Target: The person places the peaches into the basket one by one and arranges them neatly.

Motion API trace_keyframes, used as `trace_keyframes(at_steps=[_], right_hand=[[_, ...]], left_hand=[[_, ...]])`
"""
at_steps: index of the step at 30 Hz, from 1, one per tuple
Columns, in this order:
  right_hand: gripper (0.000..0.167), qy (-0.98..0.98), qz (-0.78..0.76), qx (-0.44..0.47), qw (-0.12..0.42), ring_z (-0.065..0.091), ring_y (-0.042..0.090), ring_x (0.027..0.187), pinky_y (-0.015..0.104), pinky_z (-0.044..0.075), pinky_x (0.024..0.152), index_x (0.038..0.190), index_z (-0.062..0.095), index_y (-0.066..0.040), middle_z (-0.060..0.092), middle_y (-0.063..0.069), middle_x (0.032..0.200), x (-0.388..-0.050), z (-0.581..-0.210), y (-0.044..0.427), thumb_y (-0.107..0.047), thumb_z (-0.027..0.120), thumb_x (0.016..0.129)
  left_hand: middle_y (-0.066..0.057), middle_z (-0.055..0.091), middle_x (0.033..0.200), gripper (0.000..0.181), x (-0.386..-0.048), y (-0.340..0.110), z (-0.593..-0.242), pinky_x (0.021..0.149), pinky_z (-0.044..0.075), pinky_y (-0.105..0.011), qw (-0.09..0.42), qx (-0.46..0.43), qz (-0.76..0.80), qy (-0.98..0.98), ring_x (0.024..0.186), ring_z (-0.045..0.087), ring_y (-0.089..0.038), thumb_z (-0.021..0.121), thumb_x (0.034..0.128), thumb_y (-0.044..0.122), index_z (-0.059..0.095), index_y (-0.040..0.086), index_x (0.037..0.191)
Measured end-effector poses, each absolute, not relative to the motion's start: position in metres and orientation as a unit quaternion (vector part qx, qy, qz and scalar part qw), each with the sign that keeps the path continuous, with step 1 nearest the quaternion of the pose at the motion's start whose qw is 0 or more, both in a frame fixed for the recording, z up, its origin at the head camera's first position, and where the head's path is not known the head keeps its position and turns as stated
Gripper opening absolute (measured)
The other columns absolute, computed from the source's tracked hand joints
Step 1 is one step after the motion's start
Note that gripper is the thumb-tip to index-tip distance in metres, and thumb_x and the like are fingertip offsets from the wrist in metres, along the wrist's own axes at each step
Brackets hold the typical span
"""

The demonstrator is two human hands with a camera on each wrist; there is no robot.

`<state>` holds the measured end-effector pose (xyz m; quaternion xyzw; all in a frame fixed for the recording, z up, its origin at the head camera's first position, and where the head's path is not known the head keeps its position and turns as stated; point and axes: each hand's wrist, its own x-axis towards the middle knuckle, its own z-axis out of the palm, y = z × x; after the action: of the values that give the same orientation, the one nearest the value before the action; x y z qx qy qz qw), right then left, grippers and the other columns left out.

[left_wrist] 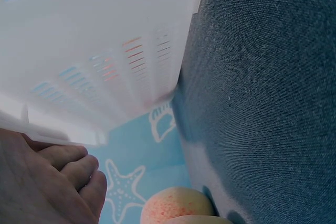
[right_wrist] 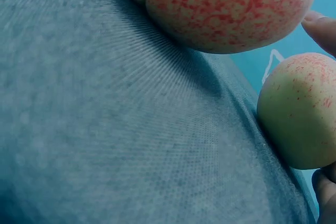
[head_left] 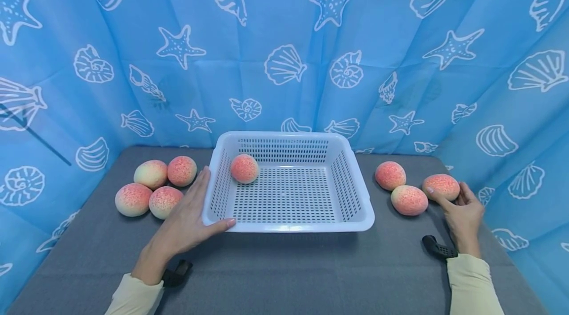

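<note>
A white perforated plastic basket (head_left: 284, 226) stands mid-table with one pink peach (head_left: 244, 169) inside at its left. My left hand (head_left: 184, 221) rests on the basket's near left corner: its thumb lies over the front rim, its fingers lie along the outer left side. In the left wrist view those fingers (left_wrist: 79, 169) are just below the rim. On the right, my right hand (head_left: 464, 214) grips a peach (head_left: 441, 186) between thumb and fingers; whether this peach touches the cloth, I cannot tell. Beside it lie two more, a red peach (head_left: 390, 176) and a pink-yellow peach (head_left: 409, 200).
Left of the basket several peaches (head_left: 133, 200) sit in a cluster close to my left forearm. Grey cloth (head_left: 284, 275) covers the table. A blue curtain (head_left: 284, 98) with white shell prints hangs behind and at both sides. Black straps with cameras (head_left: 437, 248) sit at both wrists.
</note>
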<state>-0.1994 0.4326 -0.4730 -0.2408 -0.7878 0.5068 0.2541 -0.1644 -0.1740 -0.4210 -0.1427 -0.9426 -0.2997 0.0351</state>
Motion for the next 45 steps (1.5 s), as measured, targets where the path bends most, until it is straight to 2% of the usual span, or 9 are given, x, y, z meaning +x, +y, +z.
trace_keyframes(at_steps=[11,20,32,38,45], right_hand=[[0.087,-0.785,0.515,-0.233,0.255,0.033,0.018,0.148,0.032,0.03,0.117,0.159,0.031,-0.01,0.033,0.014,0.162,-0.201,-0.474,0.434,-0.023,0.08,0.088],[0.082,-0.795,0.497,-0.22,0.27,0.039,0.02,0.145,0.032,0.034,0.115,0.157,0.035,-0.008,0.039,0.019,0.158,-0.202,-0.477,0.434,-0.019,0.079,0.089],[0.074,-0.788,0.496,-0.229,0.284,0.05,0.012,0.136,0.022,0.041,0.106,0.153,0.046,-0.01,0.049,0.018,0.151,-0.206,-0.479,0.434,-0.017,0.08,0.088],[0.072,-0.778,0.503,-0.23,0.299,0.055,0.005,0.127,0.013,0.044,0.098,0.15,0.05,-0.01,0.053,0.016,0.147,-0.208,-0.477,0.433,-0.017,0.082,0.087],[0.071,-0.762,0.515,-0.231,0.317,0.056,0.003,0.125,0.012,0.043,0.098,0.148,0.053,-0.012,0.056,0.011,0.146,-0.207,-0.466,0.432,-0.015,0.084,0.084]], left_hand=[[-0.006,0.0,0.17,0.127,-0.166,-0.175,-0.422,0.113,0.021,-0.069,0.036,-0.145,-0.298,-0.943,0.154,0.009,-0.036,0.075,0.0783,0.069,-0.006,0.02,0.164],[-0.006,0.0,0.17,0.126,-0.167,-0.175,-0.423,0.113,0.02,-0.069,0.034,-0.147,-0.301,-0.942,0.154,0.008,-0.035,0.077,0.0793,0.064,-0.008,0.022,0.163],[-0.008,0.003,0.17,0.127,-0.166,-0.174,-0.424,0.113,0.021,-0.069,0.04,-0.148,-0.302,-0.941,0.154,0.011,-0.036,0.078,0.0788,0.064,-0.005,0.02,0.164],[-0.005,0.004,0.17,0.125,-0.167,-0.177,-0.424,0.112,0.025,-0.069,0.048,-0.158,-0.308,-0.937,0.152,0.014,-0.034,0.078,0.079,0.063,-0.003,0.021,0.164],[-0.003,0.001,0.17,0.125,-0.168,-0.176,-0.423,0.113,0.023,-0.069,0.042,-0.16,-0.312,-0.936,0.154,0.011,-0.034,0.079,0.0792,0.062,-0.004,0.022,0.164]])
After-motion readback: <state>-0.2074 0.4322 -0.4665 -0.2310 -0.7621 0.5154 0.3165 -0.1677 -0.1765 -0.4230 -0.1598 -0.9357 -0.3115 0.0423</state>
